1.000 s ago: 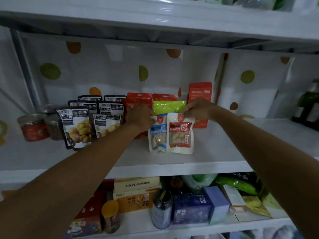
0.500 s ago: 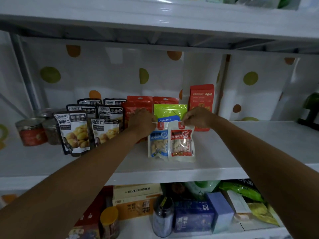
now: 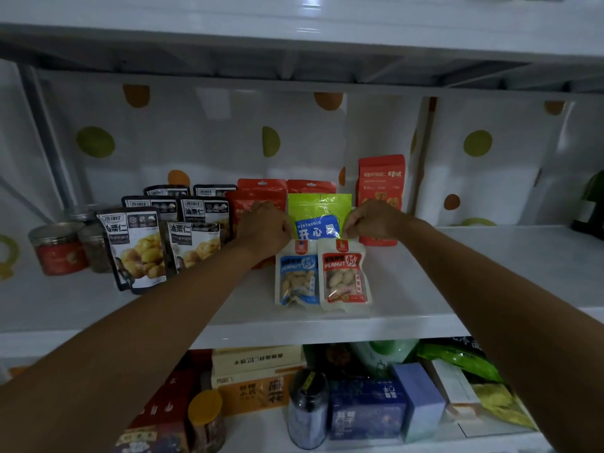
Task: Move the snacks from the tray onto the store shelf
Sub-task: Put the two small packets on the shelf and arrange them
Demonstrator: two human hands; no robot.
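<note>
A glossy, flat green pistachio pouch (image 3: 318,212) is being held upright mid-depth on the smooth white shelf (image 3: 490,273), behind two crinkled peanut packets (image 3: 343,276). Its right edge is being pinched by the right hand (image 3: 376,221). The left hand (image 3: 265,228) is being held curled at its left edge, and its grip cannot be determined. Black chestnut pouches (image 3: 137,250) are being displayed to the left.

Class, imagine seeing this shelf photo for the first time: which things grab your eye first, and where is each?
The left hand and right hand reach in, flanking a green pistachio pouch on the white shelf. In front sit a blue peanut packet and a red peanut packet side by side, with black chestnut pouches lined up to their left.
</note>
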